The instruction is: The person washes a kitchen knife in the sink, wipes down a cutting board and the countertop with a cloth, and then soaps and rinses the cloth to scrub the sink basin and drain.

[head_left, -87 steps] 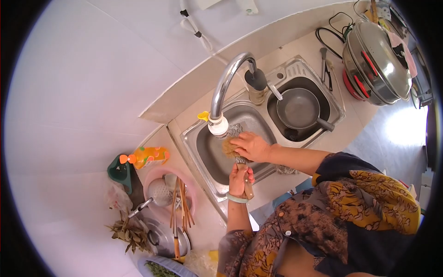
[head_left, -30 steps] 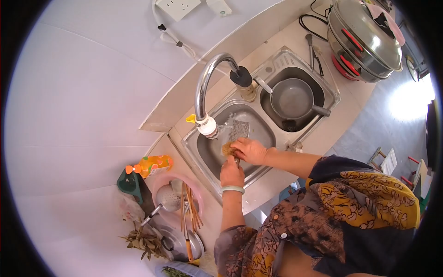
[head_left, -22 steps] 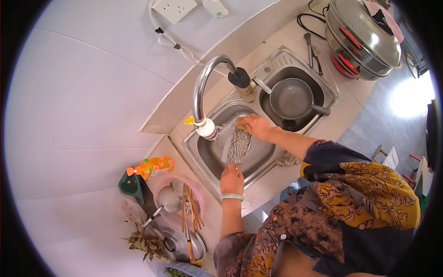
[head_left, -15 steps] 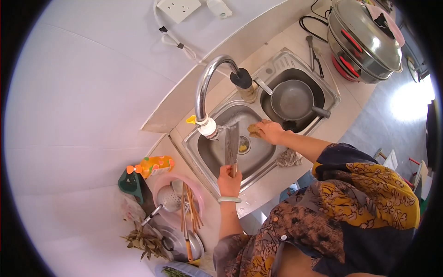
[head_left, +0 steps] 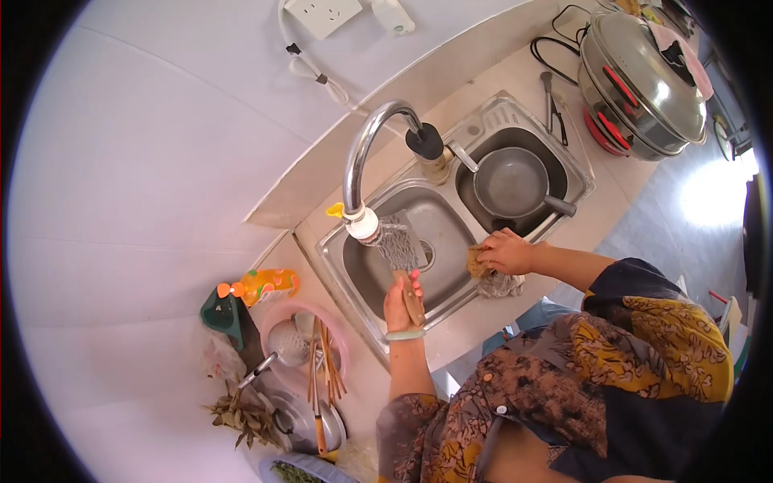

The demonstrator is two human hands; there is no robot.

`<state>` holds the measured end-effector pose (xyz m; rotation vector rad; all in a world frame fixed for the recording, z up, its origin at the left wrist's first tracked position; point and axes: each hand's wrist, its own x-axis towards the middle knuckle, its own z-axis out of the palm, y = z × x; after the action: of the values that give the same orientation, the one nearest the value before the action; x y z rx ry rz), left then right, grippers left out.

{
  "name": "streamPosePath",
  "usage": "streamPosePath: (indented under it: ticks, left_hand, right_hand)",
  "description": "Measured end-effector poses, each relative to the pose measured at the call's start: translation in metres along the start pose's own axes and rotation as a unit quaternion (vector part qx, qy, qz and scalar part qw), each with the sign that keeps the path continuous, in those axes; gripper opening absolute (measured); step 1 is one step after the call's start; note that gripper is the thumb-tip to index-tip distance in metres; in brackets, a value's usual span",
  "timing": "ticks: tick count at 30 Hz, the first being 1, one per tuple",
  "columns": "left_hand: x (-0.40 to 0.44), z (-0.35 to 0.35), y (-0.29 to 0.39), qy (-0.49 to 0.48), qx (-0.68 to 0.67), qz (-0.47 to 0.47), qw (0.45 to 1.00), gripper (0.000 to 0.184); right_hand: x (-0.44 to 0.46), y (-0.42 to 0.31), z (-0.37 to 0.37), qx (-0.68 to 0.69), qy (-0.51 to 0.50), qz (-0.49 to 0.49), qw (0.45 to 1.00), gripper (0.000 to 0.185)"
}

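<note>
My left hand (head_left: 400, 305) is wrapped round the wooden handle of a cleaver (head_left: 398, 245), whose broad patterned blade lies under the white faucet filter (head_left: 362, 224) and over the left sink basin (head_left: 441, 220). Water runs over the blade. At the right edge of that basin, my right hand (head_left: 507, 251) holds a tan scrubber (head_left: 477, 262). Just below the scrubber, a grey crumpled cloth (head_left: 501, 284) lies on the sink's front rim.
A grey pan (head_left: 511, 182) sits in the right basin. Beyond it stands a large lidded steamer (head_left: 644, 84). To the left are an orange bottle (head_left: 270, 286), a green container (head_left: 221, 312) and a pink basin (head_left: 345, 338) with a skimmer (head_left: 288, 343) and chopsticks (head_left: 326, 370).
The scrubber has left the blade and moved right with my right hand to the cloth at the sink edge. The blade has turned from edge-on to show its broad side under the faucet.
</note>
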<state>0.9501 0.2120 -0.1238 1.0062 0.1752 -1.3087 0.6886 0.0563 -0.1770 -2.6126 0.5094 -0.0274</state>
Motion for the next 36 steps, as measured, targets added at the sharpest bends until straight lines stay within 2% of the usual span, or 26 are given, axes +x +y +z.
streamPosePath:
  ticks: [1,5,8,10,11,14,17,20,23,26,29,32,36]
  left_hand:
    - [0.0,0.005,-0.001,-0.007,-0.038,-0.017,0.999,0.03]
    - [0.018,0.024,-0.005,0.013,-0.148,0.008,0.989,0.032]
    - [0.032,0.043,0.006,0.041,-0.23,0.003,0.972,0.033]
    - [0.046,0.049,0.011,0.044,-0.276,0.005,0.96,0.035]
    - [0.051,0.053,0.012,0.047,-0.288,0.018,0.956,0.037]
    - [0.07,0.065,0.013,0.071,-0.317,0.063,0.944,0.042]
    - [0.084,0.065,0.01,0.07,-0.302,0.083,0.947,0.042]
    - [0.076,0.067,0.009,0.067,-0.347,0.04,0.935,0.043]
    - [0.064,0.069,0.005,0.091,-0.33,0.043,0.939,0.031]
    - [0.053,0.069,-0.003,0.115,-0.276,0.075,0.951,0.03]
    - [0.034,0.066,-0.009,0.13,-0.252,0.067,0.957,0.03]
    - [0.018,0.05,-0.015,0.1,-0.272,0.025,0.957,0.031]
    - [-0.003,0.036,-0.025,0.144,-0.245,0.002,0.959,0.028]
  right_hand:
    - [-0.002,-0.006,-0.009,0.024,0.029,0.001,0.999,0.027]
    - [-0.001,-0.011,-0.033,0.09,0.096,0.027,0.991,0.031]
    - [0.005,0.006,-0.023,0.185,0.147,0.119,0.964,0.031]
    - [0.02,0.025,-0.023,0.326,0.21,0.251,0.887,0.035]
    - [0.029,0.035,-0.026,0.392,0.237,0.313,0.832,0.038]
    - [0.06,0.061,-0.053,0.581,0.266,0.418,0.646,0.05]
    - [0.085,0.088,-0.056,0.618,0.242,0.375,0.647,0.062]
    - [0.102,0.084,-0.076,0.669,0.237,0.329,0.623,0.063]
    - [0.105,0.082,-0.081,0.632,0.218,0.339,0.662,0.065]
    - [0.107,0.081,-0.082,0.599,0.24,0.322,0.693,0.065]
    - [0.108,0.067,-0.105,0.571,0.23,0.315,0.723,0.064]
    - [0.105,0.062,-0.118,0.56,0.213,0.317,0.735,0.061]
    - [0.085,0.054,-0.115,0.545,0.217,0.286,0.758,0.059]
